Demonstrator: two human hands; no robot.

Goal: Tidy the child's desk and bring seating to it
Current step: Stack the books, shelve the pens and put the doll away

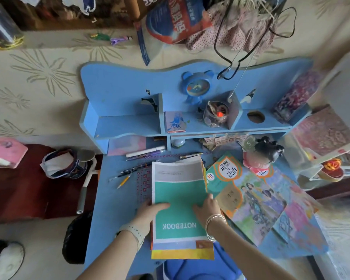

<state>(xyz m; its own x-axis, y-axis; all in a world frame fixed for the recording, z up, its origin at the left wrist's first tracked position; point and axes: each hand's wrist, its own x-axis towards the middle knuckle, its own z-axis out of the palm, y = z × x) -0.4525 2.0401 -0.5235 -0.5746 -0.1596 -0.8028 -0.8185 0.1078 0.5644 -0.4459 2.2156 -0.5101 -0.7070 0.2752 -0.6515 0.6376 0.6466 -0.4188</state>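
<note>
A teal and white notebook (179,188) tops a small stack of books at the front middle of the blue desk (113,203). My left hand (148,214) grips the stack's left edge, thumb on the cover. My right hand (208,209) rests on the stack's right edge, fingers over the cover. Just right of the stack lie colourful textbooks (249,197), overlapping one another. Pens and a pencil (137,164) are scattered behind the stack on the left. Under the desk's front edge a blue stool seat (198,267) shows.
The desk's shelf unit (129,126) holds a blue alarm clock (196,86), a glass jar (215,116) and a small card. A doll (261,156) stands at the right. On the left are a dark red surface with a lamp (85,178) and a black bag on the floor.
</note>
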